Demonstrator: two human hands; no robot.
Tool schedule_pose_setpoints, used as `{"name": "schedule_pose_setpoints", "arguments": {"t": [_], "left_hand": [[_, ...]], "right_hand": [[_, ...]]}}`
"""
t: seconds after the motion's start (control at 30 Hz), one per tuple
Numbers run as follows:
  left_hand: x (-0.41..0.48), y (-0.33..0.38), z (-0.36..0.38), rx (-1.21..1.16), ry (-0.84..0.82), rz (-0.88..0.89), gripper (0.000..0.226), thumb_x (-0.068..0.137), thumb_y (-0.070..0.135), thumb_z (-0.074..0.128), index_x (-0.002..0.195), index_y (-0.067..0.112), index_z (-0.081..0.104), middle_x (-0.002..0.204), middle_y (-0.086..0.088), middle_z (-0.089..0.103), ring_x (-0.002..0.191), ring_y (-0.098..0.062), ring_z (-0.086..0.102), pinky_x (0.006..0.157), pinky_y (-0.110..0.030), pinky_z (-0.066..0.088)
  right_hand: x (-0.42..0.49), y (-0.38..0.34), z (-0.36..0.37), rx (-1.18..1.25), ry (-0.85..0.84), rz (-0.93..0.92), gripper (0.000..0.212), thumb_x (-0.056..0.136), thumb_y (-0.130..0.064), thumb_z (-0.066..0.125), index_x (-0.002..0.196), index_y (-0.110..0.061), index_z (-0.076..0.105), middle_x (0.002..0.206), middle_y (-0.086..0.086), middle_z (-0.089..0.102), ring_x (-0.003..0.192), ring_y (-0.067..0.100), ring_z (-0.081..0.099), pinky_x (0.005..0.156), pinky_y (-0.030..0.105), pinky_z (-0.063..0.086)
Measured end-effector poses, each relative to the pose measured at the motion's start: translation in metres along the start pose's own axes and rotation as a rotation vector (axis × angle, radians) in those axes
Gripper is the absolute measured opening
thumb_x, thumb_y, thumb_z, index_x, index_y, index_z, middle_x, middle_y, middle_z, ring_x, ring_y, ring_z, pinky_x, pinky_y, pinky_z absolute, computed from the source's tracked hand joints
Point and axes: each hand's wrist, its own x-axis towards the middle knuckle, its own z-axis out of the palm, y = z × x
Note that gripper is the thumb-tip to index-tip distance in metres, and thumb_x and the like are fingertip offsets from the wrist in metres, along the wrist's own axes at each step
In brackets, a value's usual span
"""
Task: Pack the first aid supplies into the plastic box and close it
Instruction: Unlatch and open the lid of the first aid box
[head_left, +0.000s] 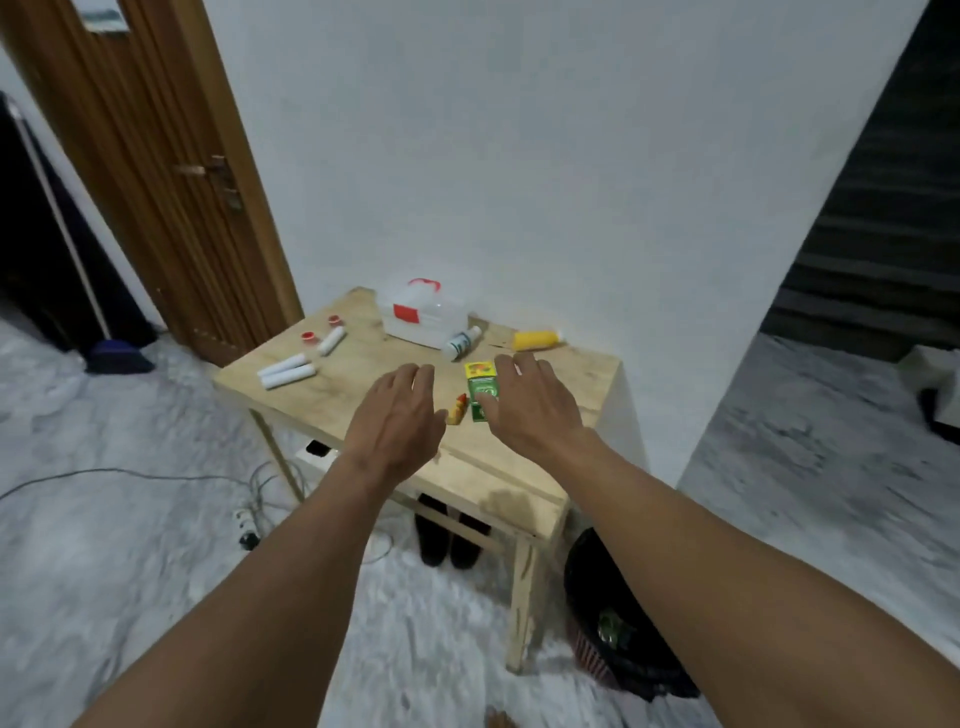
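From the head view, a small wooden table (524, 467) stands against a white wall. The plastic box (422, 318), clear with a red handle and red label, sits at the far edge of the table with its lid down. Just in front of it lies a white bottle (461, 343), and to the right a yellow bottle (535, 340). On the left part of the table lie three white rolls (288, 371) and two small red caps (321, 328). Both hands reach out above the table, palms down, fingers spread and holding nothing. The left hand (399, 415) hovers near a small red and yellow packet (458, 409); the right hand (530, 402) partly covers a green carton (480, 387)
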Motion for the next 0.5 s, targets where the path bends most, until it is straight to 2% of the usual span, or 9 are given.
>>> {"name": "schedule_pose_setpoints", "arguments": {"t": [0.2, 0.4, 0.5], "left_hand": [[0.052, -0.074, 0.026, 0.01, -0.046, -0.051, 0.055, 0.094, 0.032, 0.06, 0.138, 0.003, 0.046, 0.136, -0.018, 0.053, 0.119, -0.035, 0.054, 0.096, -0.04, 0.045], [0.149, -0.144, 0.054, -0.007, -0.094, -0.065, 0.052, 0.095, 0.034, 0.058, 0.138, 0.007, 0.046, 0.137, -0.013, 0.053, 0.119, -0.03, 0.054, 0.092, -0.037, 0.048], [0.188, -0.176, 0.063, -0.017, -0.114, -0.071, 0.052, 0.095, 0.034, 0.058, 0.138, 0.007, 0.046, 0.136, -0.012, 0.053, 0.118, -0.03, 0.055, 0.089, -0.039, 0.048]], "right_hand": [[0.088, -0.028, 0.045, 0.015, -0.028, -0.019, 0.052, 0.098, -0.041, 0.05, 0.137, -0.009, 0.043, 0.141, 0.014, 0.043, 0.127, 0.035, 0.044, 0.095, 0.044, 0.046], [0.207, -0.038, 0.085, 0.002, -0.067, -0.004, 0.047, 0.098, -0.04, 0.048, 0.133, -0.01, 0.045, 0.133, 0.014, 0.049, 0.121, 0.033, 0.049, 0.089, 0.042, 0.049], [0.255, -0.043, 0.099, 0.004, -0.094, 0.006, 0.047, 0.098, -0.039, 0.048, 0.136, -0.01, 0.044, 0.134, 0.013, 0.049, 0.121, 0.034, 0.049, 0.094, 0.048, 0.048]]}}
